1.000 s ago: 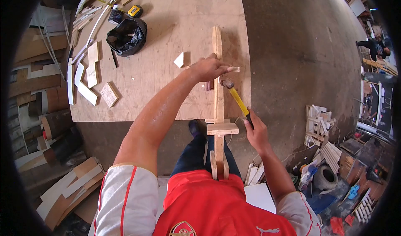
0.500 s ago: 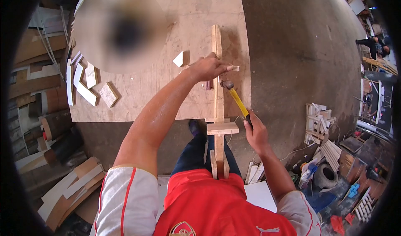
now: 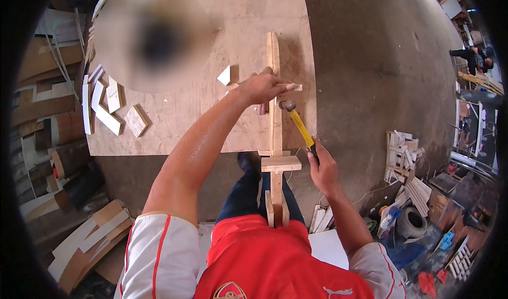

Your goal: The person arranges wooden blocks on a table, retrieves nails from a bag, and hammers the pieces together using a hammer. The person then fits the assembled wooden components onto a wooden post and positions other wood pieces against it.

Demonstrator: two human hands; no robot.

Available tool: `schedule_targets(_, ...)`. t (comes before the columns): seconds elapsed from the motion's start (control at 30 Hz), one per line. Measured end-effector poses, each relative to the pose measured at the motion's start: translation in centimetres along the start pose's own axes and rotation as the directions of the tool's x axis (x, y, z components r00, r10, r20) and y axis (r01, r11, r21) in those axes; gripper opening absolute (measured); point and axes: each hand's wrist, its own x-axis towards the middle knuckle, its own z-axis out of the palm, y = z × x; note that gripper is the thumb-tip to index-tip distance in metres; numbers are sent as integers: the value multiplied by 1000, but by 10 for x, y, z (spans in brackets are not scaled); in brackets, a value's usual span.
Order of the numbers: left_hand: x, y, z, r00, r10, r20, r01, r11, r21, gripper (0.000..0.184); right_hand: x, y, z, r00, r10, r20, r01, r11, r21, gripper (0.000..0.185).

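My right hand (image 3: 325,169) is closed around the black grip of a hammer (image 3: 301,128) with a yellow shaft. The hammer's metal head is low, just to the right of a long wooden bar (image 3: 274,124). This bar lies partly on the table and sticks out over its near edge towards my body. My left hand (image 3: 263,87) is over the bar, its fingers closed on a short wooden strip (image 3: 297,87) that crosses it; the strip's right end shows. Nearer me, a short wooden block (image 3: 281,164) lies across the bar.
The plywood table (image 3: 211,135) carries several wood offcuts (image 3: 136,121) at its left and a small white-faced piece (image 3: 224,75). Stacked boards (image 3: 95,241) stand at the left. Scrap wood (image 3: 403,156) and a tyre-like ring (image 3: 411,224) lie on the right. Another person (image 3: 473,59) is far right.
Almost nothing differs. The whole scene sits very slightly further left in view; both hands keep their holds.
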Motion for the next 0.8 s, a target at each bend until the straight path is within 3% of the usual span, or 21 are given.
schedule_targets(0.1, 1, -3, 8, 1000, -14, 2, 14, 1000, 18, 57, -2, -5, -4, 999, 35, -7, -35, 999, 23, 54)
schedule_targets(0.2, -1, -3, 6, 1000, 15, -1, -15, 1000, 3, 57, 6, -14, -6, 981, -77, -180, 94, 992, 88, 54)
schedule_targets(0.3, -2, -2, 4, 1000, -10, 1, 10, 1000, 6, 58, 1, -8, -1, 963, -145, -229, 165, 984, 67, 52)
schedule_targets(0.4, -2, 3, 3, 999, -38, 34, 37, 999, 12, 59, -1, 4, 9, 986, 128, 109, -125, 992, -34, 49)
schedule_targets(0.5, -3, 3, 0, 999, -30, 31, 30, 1000, 3, 59, 1, -3, 0, 999, 36, 35, -36, 999, 1, 48)
schedule_targets(0.6, -1, 0, 5, 999, -43, 15, 43, 999, -3, 57, 4, -10, -1, 979, -101, -175, 117, 990, 83, 50)
schedule_targets(0.7, 1, -2, 9, 997, -82, 16, 81, 997, 5, 56, 4, -2, 3, 964, -144, -222, 164, 984, 72, 50)
schedule_targets(0.8, -2, 3, 3, 998, -54, 40, 54, 998, 17, 55, 0, 17, 10, 984, 125, 126, -114, 989, -96, 49)
